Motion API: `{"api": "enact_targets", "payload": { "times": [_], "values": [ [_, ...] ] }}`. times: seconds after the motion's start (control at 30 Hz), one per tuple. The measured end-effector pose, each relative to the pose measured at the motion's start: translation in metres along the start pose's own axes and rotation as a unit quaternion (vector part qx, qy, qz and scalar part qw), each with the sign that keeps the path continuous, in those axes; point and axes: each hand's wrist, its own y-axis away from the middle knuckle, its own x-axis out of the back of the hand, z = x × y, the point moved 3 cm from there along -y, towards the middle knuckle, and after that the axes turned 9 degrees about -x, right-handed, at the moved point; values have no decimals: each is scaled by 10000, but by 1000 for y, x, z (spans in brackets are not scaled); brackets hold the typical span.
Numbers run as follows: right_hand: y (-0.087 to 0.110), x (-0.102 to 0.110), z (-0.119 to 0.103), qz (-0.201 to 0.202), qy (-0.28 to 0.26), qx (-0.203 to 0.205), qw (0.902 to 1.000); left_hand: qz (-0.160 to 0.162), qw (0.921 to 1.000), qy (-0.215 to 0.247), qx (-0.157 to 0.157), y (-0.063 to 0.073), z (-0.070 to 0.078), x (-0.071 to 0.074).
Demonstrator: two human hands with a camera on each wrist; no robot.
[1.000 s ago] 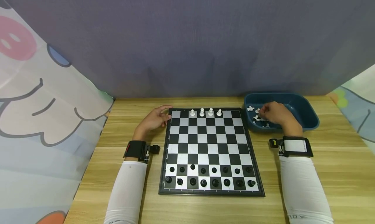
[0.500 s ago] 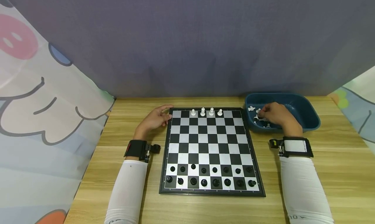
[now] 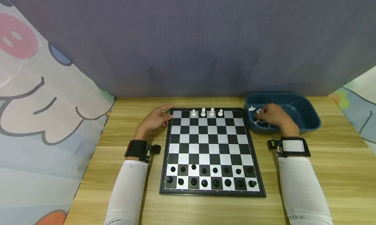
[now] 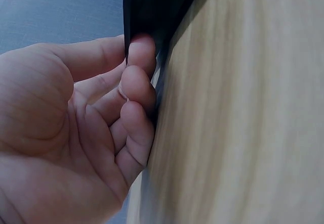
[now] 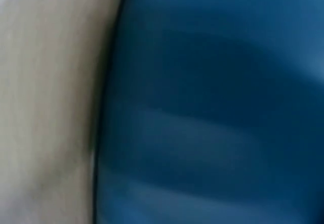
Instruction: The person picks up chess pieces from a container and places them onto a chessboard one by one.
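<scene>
My left hand (image 3: 154,120) grips the upper left corner of a black-and-white chessboard (image 3: 208,139). In the left wrist view the thumb lies against the board's dark edge (image 4: 147,6), with the fingers curled at its underside. Inside a dark blue plastic basin (image 3: 304,120), my right hand (image 3: 276,115) reaches down among loose white chess pieces (image 3: 252,109). Its fingertips point down into the pile; whether they pinch a piece I cannot tell. The right wrist view holds only the blurred blue basin wall (image 5: 202,107) and wood.
Several white chess pieces (image 3: 203,112) stand in the middle of the board's far row. Two rows of black chess pieces (image 3: 204,183) fill the near side. The wooden table (image 3: 211,212) meets a grey partition (image 3: 188,48) behind the board and basin.
My right hand has shifted slightly left within the basin, among the white pieces. The left hand stays at the board's corner, and the pieces on the board stand as before.
</scene>
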Motion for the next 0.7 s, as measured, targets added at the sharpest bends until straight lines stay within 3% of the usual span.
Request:
{"api": "enact_targets", "payload": {
  "times": [0.7],
  "values": [
    [12, 13, -17, 368, -243, 540, 9976, 3, 9999, 40, 101, 1, 2, 0]
  ]
}}
